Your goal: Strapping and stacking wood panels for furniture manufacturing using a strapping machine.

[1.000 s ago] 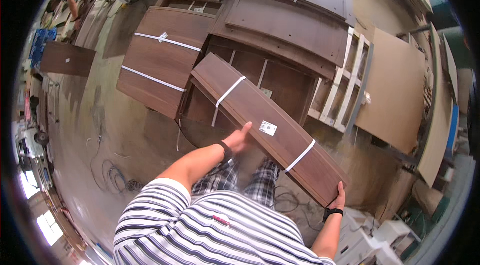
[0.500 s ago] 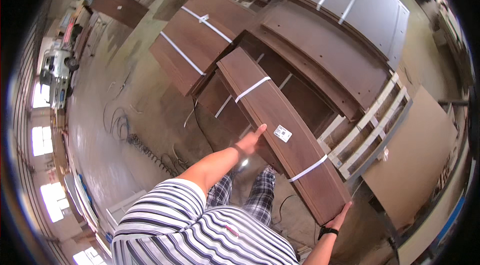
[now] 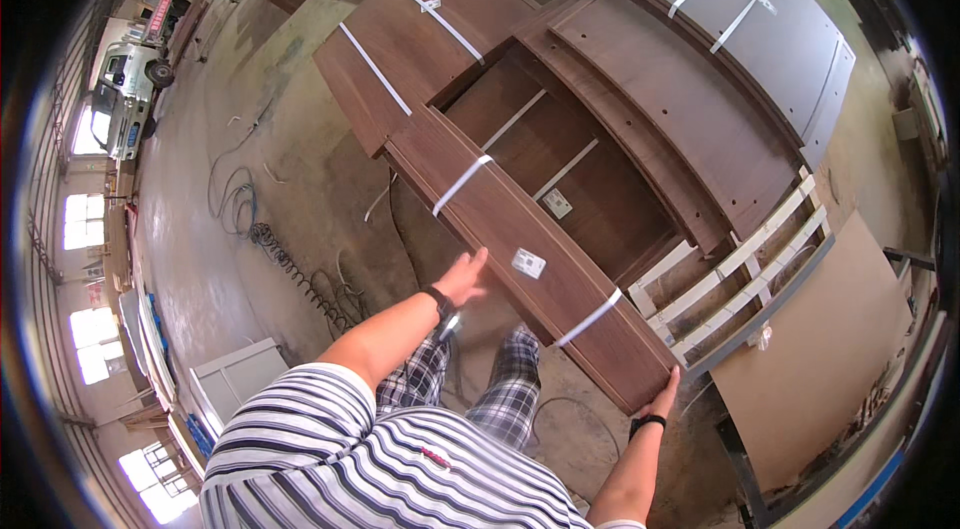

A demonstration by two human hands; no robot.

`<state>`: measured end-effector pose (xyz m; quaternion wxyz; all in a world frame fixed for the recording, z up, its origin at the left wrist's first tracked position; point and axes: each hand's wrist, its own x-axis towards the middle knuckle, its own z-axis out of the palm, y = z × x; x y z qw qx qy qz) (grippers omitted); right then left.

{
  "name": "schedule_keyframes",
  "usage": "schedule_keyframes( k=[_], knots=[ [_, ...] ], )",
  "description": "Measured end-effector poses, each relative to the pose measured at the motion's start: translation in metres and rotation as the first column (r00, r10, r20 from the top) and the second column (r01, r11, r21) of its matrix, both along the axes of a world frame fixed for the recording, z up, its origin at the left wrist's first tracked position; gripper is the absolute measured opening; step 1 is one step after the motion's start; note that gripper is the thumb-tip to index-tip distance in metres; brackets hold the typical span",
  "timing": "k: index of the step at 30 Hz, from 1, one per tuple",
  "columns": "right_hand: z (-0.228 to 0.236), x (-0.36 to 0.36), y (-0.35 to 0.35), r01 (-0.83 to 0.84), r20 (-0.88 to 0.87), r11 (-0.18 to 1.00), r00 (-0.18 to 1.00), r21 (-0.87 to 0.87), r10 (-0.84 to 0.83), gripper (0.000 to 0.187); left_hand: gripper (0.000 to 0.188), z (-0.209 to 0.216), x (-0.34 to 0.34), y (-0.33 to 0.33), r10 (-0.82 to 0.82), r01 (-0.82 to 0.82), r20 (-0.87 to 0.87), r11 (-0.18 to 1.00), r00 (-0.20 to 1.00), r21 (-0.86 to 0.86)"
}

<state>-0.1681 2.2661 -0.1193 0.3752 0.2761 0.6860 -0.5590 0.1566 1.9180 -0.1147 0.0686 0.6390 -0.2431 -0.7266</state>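
Observation:
A long, narrow bundle of dark brown wood panels (image 3: pixel 520 219), bound by two white straps and carrying a white label, lies slanted in front of me. Its far end rests by the left side of an open stack of brown panels (image 3: pixel 560 129). My right hand (image 3: pixel 655 397) grips the bundle's near right end, fingers against the end face. My left hand (image 3: pixel 463 279) is beside its left long edge, thumb and fingers apart and slightly blurred. Whether the fingertips still touch the edge I cannot make out.
Strapped brown panels (image 3: pixel 400 49) lie at the far left of the stack, grey-brown ones (image 3: pixel 740 19) at the far right. A white slatted frame (image 3: pixel 740 269) and a tan board (image 3: pixel 810 359) stand right. A coiled hose (image 3: pixel 290 254) lies on the floor. A vehicle (image 3: pixel 125 99) stands far left.
The bundle has shifted left and its far end has come down against the stack. My left hand has moved left and loosened from its edge; my right hand still holds the near end.

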Motion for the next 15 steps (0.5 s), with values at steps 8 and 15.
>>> schedule_keyframes(
  k=[8, 15],
  knots=[
    [-0.015, 0.010, -0.019, -0.187, -0.080, 0.979, 0.978, 0.081, 0.193, 0.082, 0.090, -0.009, 0.000, -0.026, -0.057, 0.059, 0.057, 0.997, 0.997, -0.039],
    [-0.022, 0.030, -0.007, -0.319, -0.391, 0.689, 0.636, 0.651, 0.665, 0.059, 0.078, 0.037, 0.035, -0.038, -0.189, 0.196, -0.140, 0.980, 0.972, 0.035]
  ],
)
